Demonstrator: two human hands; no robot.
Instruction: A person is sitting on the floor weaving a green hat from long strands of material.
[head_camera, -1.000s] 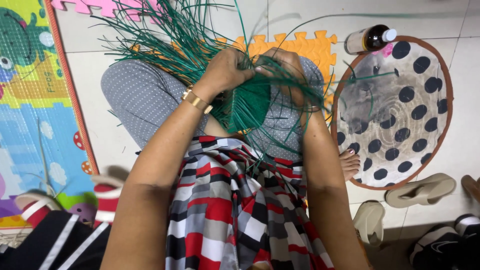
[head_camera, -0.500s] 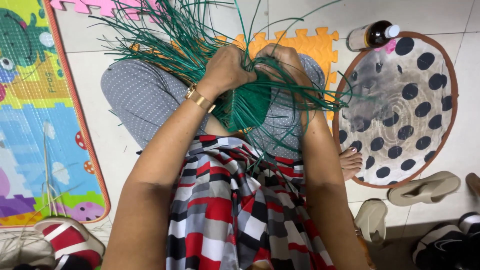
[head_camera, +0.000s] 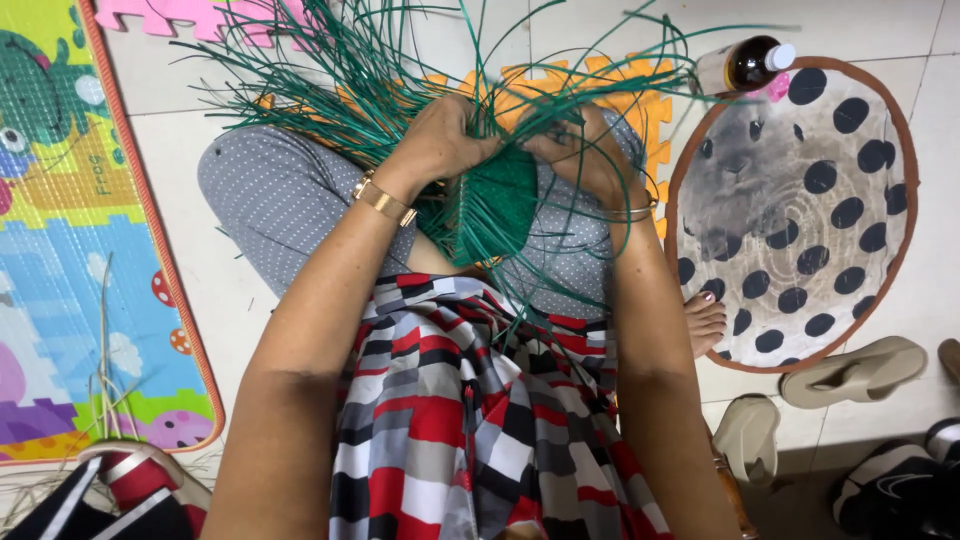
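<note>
Since the earlier frame the camera had drifted right, while the hands barely shifted. From the head view, the left hand (head_camera: 440, 140) and right hand (head_camera: 580, 150) pinched strands above the green woven piece (head_camera: 495, 205) held over the lap. Keeping strands taut would likely tighten the weave. A brown bottle (head_camera: 745, 65), white-capped with a pale label, lay beside the round spotted mat (head_camera: 800, 210).

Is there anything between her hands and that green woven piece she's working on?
Nothing visible. The left hand and right hand both grip the top of the green woven piece directly, where the loose green strips fan out. Those strips cross over the fingers, but nothing separates the hands from the weave.
</note>
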